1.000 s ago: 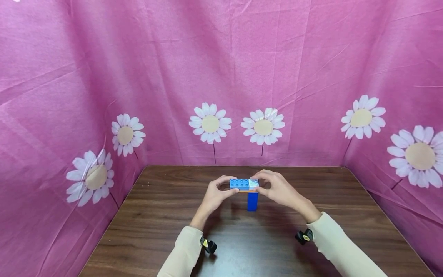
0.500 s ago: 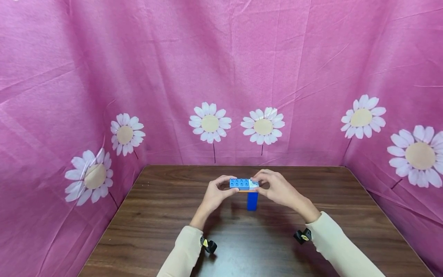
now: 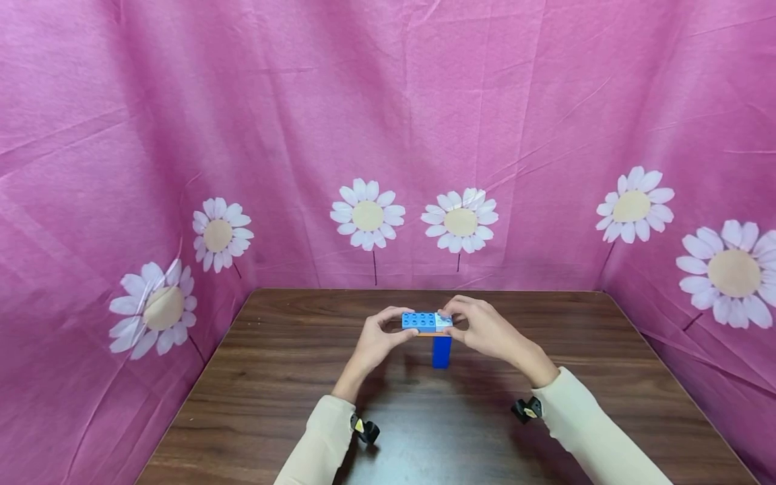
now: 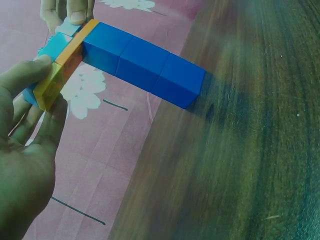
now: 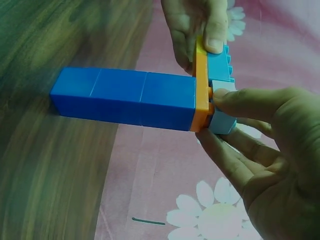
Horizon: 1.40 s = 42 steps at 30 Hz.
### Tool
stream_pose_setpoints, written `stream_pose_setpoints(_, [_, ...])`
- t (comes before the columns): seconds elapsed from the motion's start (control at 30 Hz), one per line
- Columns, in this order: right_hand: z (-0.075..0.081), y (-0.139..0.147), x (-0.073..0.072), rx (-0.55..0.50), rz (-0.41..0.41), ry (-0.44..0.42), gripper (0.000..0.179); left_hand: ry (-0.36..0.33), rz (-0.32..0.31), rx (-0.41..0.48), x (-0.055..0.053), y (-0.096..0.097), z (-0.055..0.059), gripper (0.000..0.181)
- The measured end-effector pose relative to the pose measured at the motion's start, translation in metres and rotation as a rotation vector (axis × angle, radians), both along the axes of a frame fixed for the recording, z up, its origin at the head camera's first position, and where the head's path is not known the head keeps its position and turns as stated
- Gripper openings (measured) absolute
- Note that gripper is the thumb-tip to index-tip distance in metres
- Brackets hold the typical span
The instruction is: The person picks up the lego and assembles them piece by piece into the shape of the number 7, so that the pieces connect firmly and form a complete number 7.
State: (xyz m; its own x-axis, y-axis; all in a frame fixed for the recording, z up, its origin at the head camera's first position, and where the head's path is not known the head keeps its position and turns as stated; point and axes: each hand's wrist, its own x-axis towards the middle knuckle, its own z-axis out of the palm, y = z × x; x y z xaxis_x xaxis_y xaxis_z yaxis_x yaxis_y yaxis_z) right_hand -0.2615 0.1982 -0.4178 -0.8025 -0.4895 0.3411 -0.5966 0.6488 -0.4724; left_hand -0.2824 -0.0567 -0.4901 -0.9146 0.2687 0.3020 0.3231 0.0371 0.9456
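A column of three dark blue bricks (image 3: 441, 351) stands upright on the table. Across its top lies an orange piece (image 5: 201, 95), with a yellow brick (image 4: 49, 87) at its left end. On these sit a light blue studded brick (image 3: 418, 321) and, to its right, a whitish-blue brick (image 5: 223, 107). In the right wrist view, orange studs show in a narrow gap beneath the whitish-blue brick. My left hand (image 3: 374, 342) grips the left end, thumb on the light blue brick and fingers by the yellow one. My right hand (image 3: 490, 331) pinches the whitish-blue brick.
The brown wooden table (image 3: 273, 397) extends around the tower. Behind and at both sides hangs a pink curtain (image 3: 291, 121) printed with white daisies. A black wrist device (image 3: 366, 428) hangs at my left cuff, another (image 3: 525, 409) at my right.
My right wrist has shifted very slightly left. Both hands keep their hold, and the bricks stay practically in place.
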Motion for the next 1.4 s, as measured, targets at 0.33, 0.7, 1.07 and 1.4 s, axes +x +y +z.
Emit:
stream_pose_setpoints(0.33, [0.0015,-0.0001,-0.0009,-0.004,-0.017,-0.06,0.027,0.007,0.002,-0.007,-0.0017,-0.002,0.0007,0.037])
stream_pose_setpoints(0.7, [0.006,-0.0052,-0.0026,0.016,-0.014,-0.004,0.02,-0.013,0.001,-0.002,0.0018,-0.0016,0.0033,0.038])
stream_pose_setpoints(1.07, [0.0077,-0.0079,0.0001,0.006,-0.067,-0.052,0.019,-0.051,-0.029,0.039,0.0047,-0.0007,0.0045,0.043])
stream_pose_setpoints(1.4, [0.0042,-0.005,0.0013,0.003,-0.076,-0.095,0.022,-0.034,-0.056,0.12,0.0065,0.0006,0.0019,0.047])
